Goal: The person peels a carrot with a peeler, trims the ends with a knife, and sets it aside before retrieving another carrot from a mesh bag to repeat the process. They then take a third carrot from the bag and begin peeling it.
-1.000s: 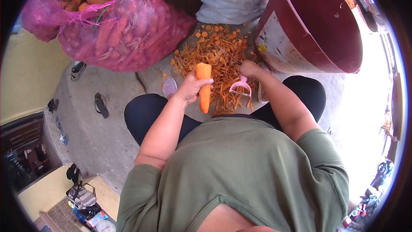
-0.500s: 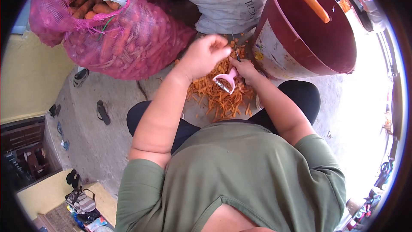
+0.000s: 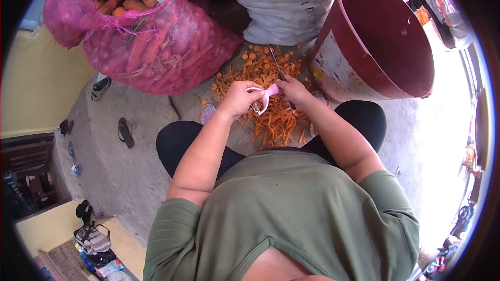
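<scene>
My left hand (image 3: 240,99) pinches the head of a pink peeler (image 3: 272,90), at the blade end. The handle end of the same peeler lies in my right hand (image 3: 295,92), which also holds a knife (image 3: 276,62) with a dark handle, its blade pointing up and away from me. Both hands are close together above a pile of orange peelings (image 3: 276,127) on the concrete floor. Round orange slices (image 3: 252,56) lie among the peelings beyond my hands.
A pink mesh sack (image 3: 156,54) full of carrots stands at the upper left, beside a white sack (image 3: 284,8) with writing. At the upper right a large dark red bucket (image 3: 344,47) leans toward me. A sandal (image 3: 125,132) lies on the floor at left.
My left hand has come down and toward me and taken hold of the peeler's head. The carrot that was in the air over the bucket's mouth is out of sight.
</scene>
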`<state>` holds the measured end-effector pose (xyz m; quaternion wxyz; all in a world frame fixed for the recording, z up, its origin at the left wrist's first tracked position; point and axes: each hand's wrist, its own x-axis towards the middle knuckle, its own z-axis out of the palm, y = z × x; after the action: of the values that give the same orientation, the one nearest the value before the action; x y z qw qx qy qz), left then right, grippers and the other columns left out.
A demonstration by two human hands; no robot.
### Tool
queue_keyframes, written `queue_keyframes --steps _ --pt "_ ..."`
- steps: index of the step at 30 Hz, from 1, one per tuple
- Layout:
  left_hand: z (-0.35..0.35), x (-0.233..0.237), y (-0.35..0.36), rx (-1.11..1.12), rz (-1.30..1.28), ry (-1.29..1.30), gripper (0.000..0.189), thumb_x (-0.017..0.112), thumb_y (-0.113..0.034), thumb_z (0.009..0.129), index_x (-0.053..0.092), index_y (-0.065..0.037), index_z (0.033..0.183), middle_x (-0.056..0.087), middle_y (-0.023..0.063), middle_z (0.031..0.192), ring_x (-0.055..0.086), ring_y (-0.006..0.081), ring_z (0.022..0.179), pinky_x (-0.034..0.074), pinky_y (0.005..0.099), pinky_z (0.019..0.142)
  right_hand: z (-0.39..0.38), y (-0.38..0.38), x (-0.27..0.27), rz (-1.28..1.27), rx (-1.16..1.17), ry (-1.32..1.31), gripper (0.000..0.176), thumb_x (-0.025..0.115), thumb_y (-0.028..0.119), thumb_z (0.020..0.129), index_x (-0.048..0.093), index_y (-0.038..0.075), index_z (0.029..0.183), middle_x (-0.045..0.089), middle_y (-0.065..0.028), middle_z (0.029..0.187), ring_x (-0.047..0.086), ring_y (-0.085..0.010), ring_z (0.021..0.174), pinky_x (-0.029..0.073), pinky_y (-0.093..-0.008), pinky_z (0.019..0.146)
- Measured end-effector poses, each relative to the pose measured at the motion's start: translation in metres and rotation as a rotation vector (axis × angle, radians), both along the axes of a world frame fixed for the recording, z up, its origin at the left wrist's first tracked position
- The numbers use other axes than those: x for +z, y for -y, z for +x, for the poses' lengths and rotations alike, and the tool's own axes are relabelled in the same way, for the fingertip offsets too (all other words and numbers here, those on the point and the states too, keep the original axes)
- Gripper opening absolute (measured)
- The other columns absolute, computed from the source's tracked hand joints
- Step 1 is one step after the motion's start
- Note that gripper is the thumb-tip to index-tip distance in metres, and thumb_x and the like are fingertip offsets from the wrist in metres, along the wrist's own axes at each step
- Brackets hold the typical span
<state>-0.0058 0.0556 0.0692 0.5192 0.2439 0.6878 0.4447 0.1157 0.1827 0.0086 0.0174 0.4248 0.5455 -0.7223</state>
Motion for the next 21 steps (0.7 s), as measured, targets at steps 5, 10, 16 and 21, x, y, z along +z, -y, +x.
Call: queue_keyframes --steps 5,10,16,21 --pt "-0.001 -0.004 0.004 -0.048 0.089 0.073 0.013 0.058 -0.006 0.074 0.057 0.002 0.084 0.059 0.0053 0.068 0.051 0.007 0.054 0.04 0.0187 0.048 0.006 0.008 0.042 -0.015 0.143 0.036 0.024 0.042 0.027 0.085 0.047 0.007 0.095 0.045 -0.0012 0.064 0.043 -0.0086 0.049 0.036 -0.0248 0.04" --pt "0.005 0.004 -0.002 -0.011 0.122 0.15 0.01 0.057 -0.004 0.074 0.056 0.003 0.082 0.058 0.0053 0.065 0.051 0.0072 0.053 0.04 0.0189 0.047 0.009 0.012 0.015 0.466 0.215 -0.015 0.042 0.044 0.043 0.081 0.055 0.002 0.081 0.055 -0.0098 0.066 0.054 -0.0196 0.063 0.041 -0.032 0.06" --pt "0.003 0.023 -0.007 -0.067 0.075 0.007 0.01 0.056 -0.007 0.076 0.055 0.0 0.083 0.058 0.0051 0.068 0.051 0.0071 0.051 0.041 0.0196 0.047 -0.008 0.011 0.02 0.486 0.223 0.085 0.048 0.045 0.045 0.079 0.058 0.001 0.068 0.055 -0.0133 0.058 0.055 -0.0224 0.058 0.041 -0.0341 0.058" --pt "-0.081 0.085 -0.024 0.312 0.352 -0.586 0.015 0.053 -0.017 0.081 0.054 -0.003 0.085 0.055 0.0015 0.067 0.051 0.0082 0.058 0.042 0.0221 0.05 -0.022 0.007 0.002 0.394 0.161 0.122 0.05 0.049 0.047 0.075 0.058 0.0 0.063 0.055 -0.0146 0.057 0.055 -0.0225 0.057 0.041 -0.0339 0.057"
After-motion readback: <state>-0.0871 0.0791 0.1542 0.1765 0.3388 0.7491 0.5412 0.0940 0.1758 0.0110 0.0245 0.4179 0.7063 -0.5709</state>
